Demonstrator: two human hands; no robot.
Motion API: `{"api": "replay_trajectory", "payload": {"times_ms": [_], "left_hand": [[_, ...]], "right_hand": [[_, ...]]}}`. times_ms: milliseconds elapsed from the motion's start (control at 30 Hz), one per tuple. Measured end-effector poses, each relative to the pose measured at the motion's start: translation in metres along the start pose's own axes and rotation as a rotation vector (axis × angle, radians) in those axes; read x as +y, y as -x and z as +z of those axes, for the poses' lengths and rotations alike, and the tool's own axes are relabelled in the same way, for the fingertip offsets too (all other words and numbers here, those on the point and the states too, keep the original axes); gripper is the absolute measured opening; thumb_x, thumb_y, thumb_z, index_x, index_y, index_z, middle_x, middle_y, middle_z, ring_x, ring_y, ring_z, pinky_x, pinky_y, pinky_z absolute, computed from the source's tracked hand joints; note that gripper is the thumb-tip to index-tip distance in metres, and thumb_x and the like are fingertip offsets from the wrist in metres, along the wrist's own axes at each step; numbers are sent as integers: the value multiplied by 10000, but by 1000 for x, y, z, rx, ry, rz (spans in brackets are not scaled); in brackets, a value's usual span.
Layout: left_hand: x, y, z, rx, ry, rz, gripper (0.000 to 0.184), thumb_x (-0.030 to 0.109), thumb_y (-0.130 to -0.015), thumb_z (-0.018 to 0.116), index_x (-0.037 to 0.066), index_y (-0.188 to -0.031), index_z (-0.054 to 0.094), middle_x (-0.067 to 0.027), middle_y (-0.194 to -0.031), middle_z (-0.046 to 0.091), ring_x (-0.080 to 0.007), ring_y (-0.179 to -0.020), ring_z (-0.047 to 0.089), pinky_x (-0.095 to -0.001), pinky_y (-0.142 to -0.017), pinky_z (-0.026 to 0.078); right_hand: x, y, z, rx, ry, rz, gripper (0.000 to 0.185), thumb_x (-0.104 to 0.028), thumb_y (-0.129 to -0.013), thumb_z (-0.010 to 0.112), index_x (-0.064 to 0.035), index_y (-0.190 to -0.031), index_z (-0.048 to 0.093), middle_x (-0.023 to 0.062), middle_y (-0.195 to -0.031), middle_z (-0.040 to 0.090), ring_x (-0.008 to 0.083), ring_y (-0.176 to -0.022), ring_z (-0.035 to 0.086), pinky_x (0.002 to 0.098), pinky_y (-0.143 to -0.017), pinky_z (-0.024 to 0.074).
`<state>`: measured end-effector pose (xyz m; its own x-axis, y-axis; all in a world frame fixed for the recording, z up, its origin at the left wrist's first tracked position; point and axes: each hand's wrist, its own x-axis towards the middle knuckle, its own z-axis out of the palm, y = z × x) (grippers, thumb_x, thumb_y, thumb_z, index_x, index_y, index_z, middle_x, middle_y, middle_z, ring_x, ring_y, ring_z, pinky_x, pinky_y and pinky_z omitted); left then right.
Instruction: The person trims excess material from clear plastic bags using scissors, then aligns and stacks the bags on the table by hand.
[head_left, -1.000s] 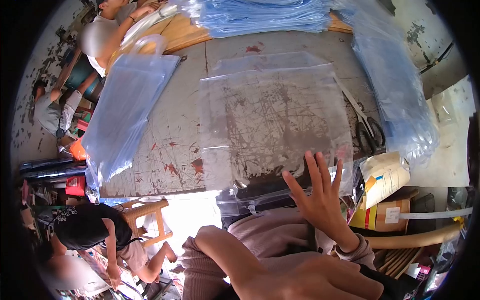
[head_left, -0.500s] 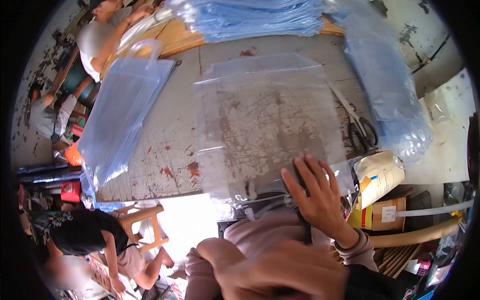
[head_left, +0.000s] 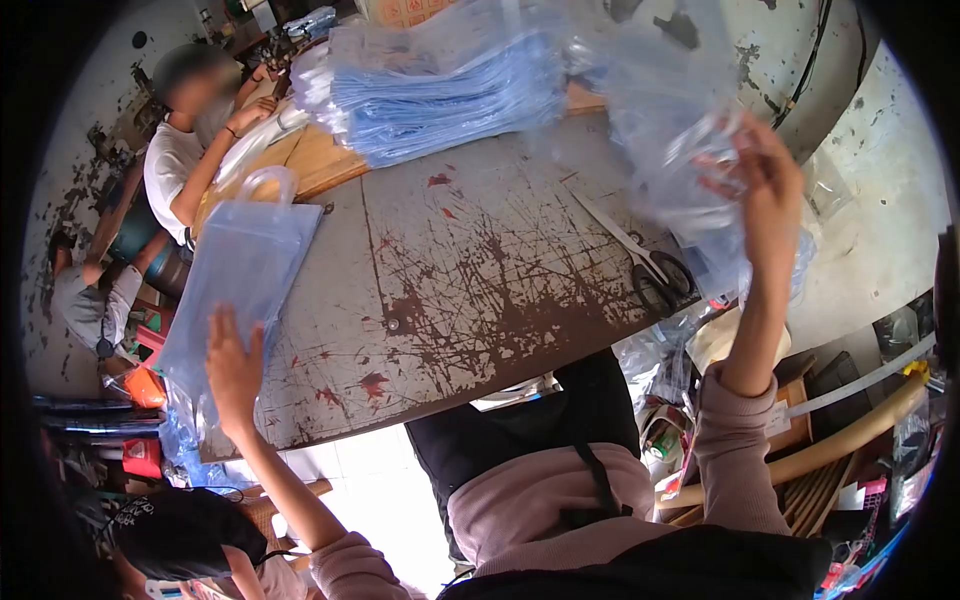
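My left hand (head_left: 232, 370) lies with its fingers stretched out on a stack of clear bluish plastic bags (head_left: 235, 265) at the left of the table. A looped plastic handle (head_left: 268, 183) sticks up from the far end of that stack. On the right, my right hand (head_left: 772, 190) is closed on a crumpled clear plastic bag (head_left: 690, 165), blurred by motion, above the right end of the table. Below it, black-handled scissors (head_left: 655, 275) lie near the table's right edge, blades pointing away from me.
A thick pile of bluish plastic bags (head_left: 450, 100) sits at the back of the scratched grey table (head_left: 470, 260). A person in a white shirt (head_left: 170, 165) works at the far left. Another person in a black top (head_left: 185, 535) is at lower left. Hoses (head_left: 800, 465) and clutter stand at right.
The clear plastic bag is gone from the table's middle; my right hand now holds plastic up at the right. My left hand has moved left onto the bag stack. The view has shifted.
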<state>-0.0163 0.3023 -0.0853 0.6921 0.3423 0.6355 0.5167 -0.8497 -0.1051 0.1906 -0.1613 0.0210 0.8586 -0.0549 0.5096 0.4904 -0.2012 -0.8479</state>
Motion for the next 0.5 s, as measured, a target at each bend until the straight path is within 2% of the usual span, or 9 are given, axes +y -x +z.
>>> {"api": "replay_trajectory", "payload": {"times_ms": [67, 133, 200, 233, 300, 333, 400, 433, 500], "left_hand": [[9, 0, -3, -524, -28, -39, 444, 300, -926, 506, 41, -1286, 476, -147, -1301, 507, -342, -1166, 496, -446, -945, 418], [18, 3, -5, -426, -37, -28, 396, 304, -921, 512, 67, -1238, 520, -125, -1260, 542, -317, -1133, 527, -436, -910, 438], [26, -4, -20, -487, -113, -90, 311, 293, -923, 507, 114, -1170, 573, -94, -1189, 593, -288, -1070, 574, -415, -848, 471], [27, -3, -22, -487, -108, -88, 311, 293, -923, 507, 114, -1170, 573, -94, -1189, 593, -288, -1070, 574, -415, -848, 471], [29, -2, -24, -377, -100, -70, 239, 281, -919, 517, 146, -1090, 613, -93, -1039, 653, -299, -940, 629, -415, -748, 502], [29, -1, -23, -373, -94, -69, 239, 281, -919, 517, 146, -1090, 613, -93, -1039, 653, -299, -940, 629, -415, -748, 502], [26, 5, -22, -294, -36, -170, 212, 264, -922, 523, 140, -1063, 622, -132, -903, 669, -351, -827, 640, -459, -676, 506], [23, 7, -23, -295, -32, -166, 212, 264, -922, 523, 140, -1063, 622, -132, -903, 669, -351, -827, 640, -459, -676, 506], [16, 12, -28, -196, 8, -262, 189, 242, -935, 514, 112, -1014, 626, -163, -790, 659, -383, -742, 631, -468, -610, 484]], "right_hand": [[-10, -12, -20, 183, 54, -73, 340, -58, -939, 385, 22, -1238, 525, 134, -1131, 628, 234, -903, 669, 327, -760, 551], [-6, -29, -50, 276, 96, -140, 348, -38, -926, 391, 8, -1240, 535, 142, -1129, 630, 226, -905, 669, 325, -794, 540], [7, -44, -90, 330, 411, -492, 375, 4, -892, 399, -14, -1229, 562, 135, -1160, 624, 222, -996, 642, 311, -905, 479], [10, -47, -101, 331, 416, -495, 375, 4, -892, 399, -14, -1229, 562, 135, -1160, 624, 222, -996, 642, 311, -905, 479], [17, -52, -119, 215, 683, -580, 387, 22, -897, 428, -64, -1251, 557, 53, -1202, 613, 192, -1112, 572, 327, -984, 417], [28, -60, -133, 219, 687, -584, 387, 22, -897, 428, -64, -1251, 557, 53, -1202, 613, 192, -1112, 572, 327, -984, 417], [61, -74, -159, -109, 715, -555, 608, 139, -731, 420, -113, -1268, 550, 68, -1283, 566, 214, -1202, 512, 328, -1030, 369], [73, -72, -166, -108, 721, -553, 608, 139, -731, 420, -113, -1268, 550, 68, -1283, 566, 214, -1202, 512, 328, -1030, 369], [83, -67, -165, -462, 931, -275, 707, 143, -636, 431, -144, -1271, 550, 106, -1358, 495, 263, -1274, 446, 340, -1049, 348]]}}
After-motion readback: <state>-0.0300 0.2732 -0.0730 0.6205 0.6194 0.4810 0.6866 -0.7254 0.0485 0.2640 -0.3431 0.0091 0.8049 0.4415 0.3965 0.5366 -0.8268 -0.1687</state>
